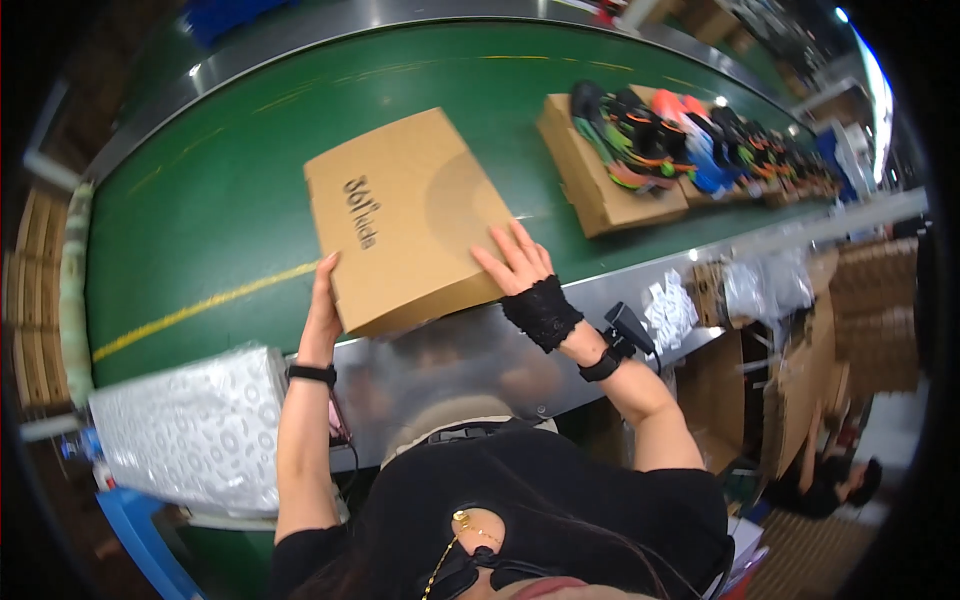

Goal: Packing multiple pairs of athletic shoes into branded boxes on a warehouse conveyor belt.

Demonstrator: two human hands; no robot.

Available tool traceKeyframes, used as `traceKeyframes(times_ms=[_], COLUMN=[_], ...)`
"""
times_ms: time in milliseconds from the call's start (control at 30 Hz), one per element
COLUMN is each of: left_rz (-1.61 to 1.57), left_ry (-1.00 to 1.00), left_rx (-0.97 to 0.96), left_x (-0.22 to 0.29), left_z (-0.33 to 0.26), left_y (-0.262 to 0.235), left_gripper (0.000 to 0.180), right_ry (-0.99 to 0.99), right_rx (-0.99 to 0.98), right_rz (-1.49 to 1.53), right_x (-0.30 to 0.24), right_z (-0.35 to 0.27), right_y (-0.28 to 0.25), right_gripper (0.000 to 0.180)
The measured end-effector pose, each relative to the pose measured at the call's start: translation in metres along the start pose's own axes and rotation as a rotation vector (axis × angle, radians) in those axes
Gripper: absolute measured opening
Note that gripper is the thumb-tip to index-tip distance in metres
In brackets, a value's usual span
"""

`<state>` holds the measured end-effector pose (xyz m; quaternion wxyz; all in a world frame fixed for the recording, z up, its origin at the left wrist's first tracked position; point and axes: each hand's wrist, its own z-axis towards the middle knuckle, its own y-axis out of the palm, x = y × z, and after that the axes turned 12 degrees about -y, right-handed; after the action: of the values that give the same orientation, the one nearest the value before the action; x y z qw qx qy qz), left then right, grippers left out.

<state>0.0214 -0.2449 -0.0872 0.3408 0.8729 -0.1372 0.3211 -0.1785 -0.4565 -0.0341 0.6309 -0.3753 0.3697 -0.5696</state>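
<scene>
Left hand [322,305] gripping cardboard box [405,215] edge, right hand [520,265] spread flat on top (green conveyor belt [220,190] beneath)

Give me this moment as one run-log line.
left hand: on near-left edge of closed cardboard box | right hand: flat on its near-right corner | box: on green conveyor belt | shoes on boxes: right

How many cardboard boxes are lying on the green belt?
2 clearly: a closed box at the near edge under both hands, and an open box of colourful shoes to its right. More boxes may continue behind it.
</scene>
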Motion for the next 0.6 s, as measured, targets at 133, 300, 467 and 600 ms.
traceKeyframes(times_ms=[133,300,467,600], left_rz=[-0.045,0.100,0.983,-0.811], left_ry=[0.151,0.627,1.098,1.047], left_rx=[0.114,0.429,1.264,0.772], left_x=[-0.009,-0.025,-0.077,-0.077], left_z=[-0.043,-0.138,-0.278,-0.338], left_y=[0.019,-0.039,-0.168,-0.082], left_gripper=[0.050,0.043,0.043,0.095], right_ry=[-0.049,-0.031,0.174,0.425], right_rx=[0.123,0.273,0.223,-0.030], right_rz=[0.086,-0.079,-0.367,-0.519], right_x=[0.020,0.087,0.195,0.251], right_z=[-0.005,-0.027,-0.053,-0.055], right_y=[-0.030,-0.050,-0.065,-0.068], right_gripper=[0.043,0.043,0.036,0.047])
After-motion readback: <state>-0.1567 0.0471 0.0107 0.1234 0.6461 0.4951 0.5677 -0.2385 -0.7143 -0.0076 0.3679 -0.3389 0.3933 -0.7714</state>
